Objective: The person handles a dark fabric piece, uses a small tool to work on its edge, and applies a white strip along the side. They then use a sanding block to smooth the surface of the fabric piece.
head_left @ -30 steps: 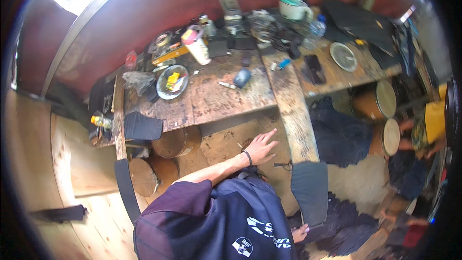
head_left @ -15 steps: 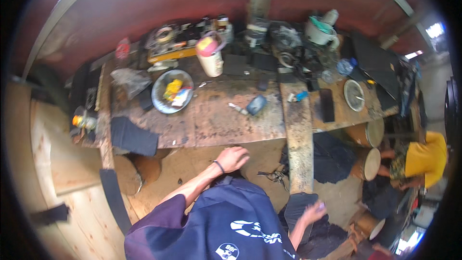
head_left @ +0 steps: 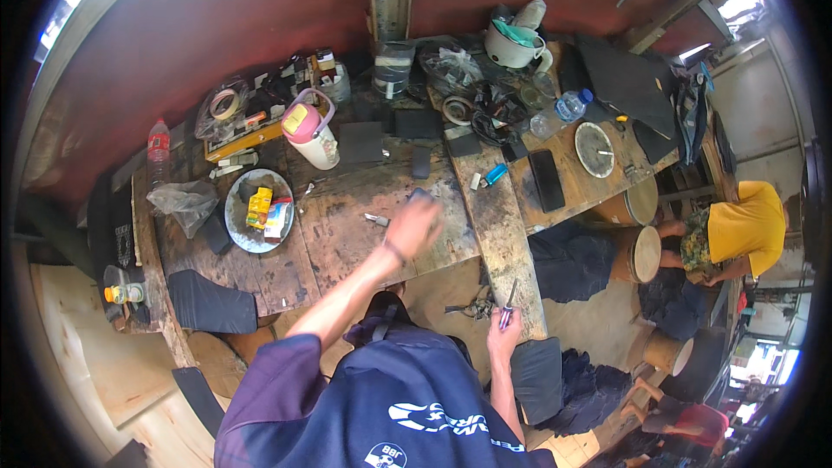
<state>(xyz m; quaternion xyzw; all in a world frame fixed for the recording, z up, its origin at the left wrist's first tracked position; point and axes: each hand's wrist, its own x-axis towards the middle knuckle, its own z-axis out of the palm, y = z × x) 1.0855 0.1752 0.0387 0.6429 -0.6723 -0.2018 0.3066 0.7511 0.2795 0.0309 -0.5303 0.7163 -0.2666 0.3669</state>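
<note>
My left hand (head_left: 414, 227) reaches over the wooden bench, blurred by motion. Its fingers are at a dark grey-blue block (head_left: 422, 196), and whether they grip it cannot be made out. A small pale-handled tool (head_left: 377, 219) lies on the wood just left of that hand. Beside the worn plank (head_left: 507, 247), my right hand (head_left: 504, 334) is closed around the purple-and-white handle of a slim-bladed hand tool (head_left: 506, 315). Its thin dark blade points up and away from me.
A metal bowl (head_left: 232, 217) holds yellow packets, near a pink-topped tumbler (head_left: 314, 140). Along the right side lie a blue lighter (head_left: 495, 175), a black phone (head_left: 546, 180), a round pale dish (head_left: 594, 156) and a water bottle (head_left: 568, 110). A person in yellow (head_left: 747, 224) is at far right.
My left hand has gone from the bench's front edge out to the dark block. My right hand has risen beside the plank, bringing the slim-bladed tool into clear sight. The whole view has shifted.
</note>
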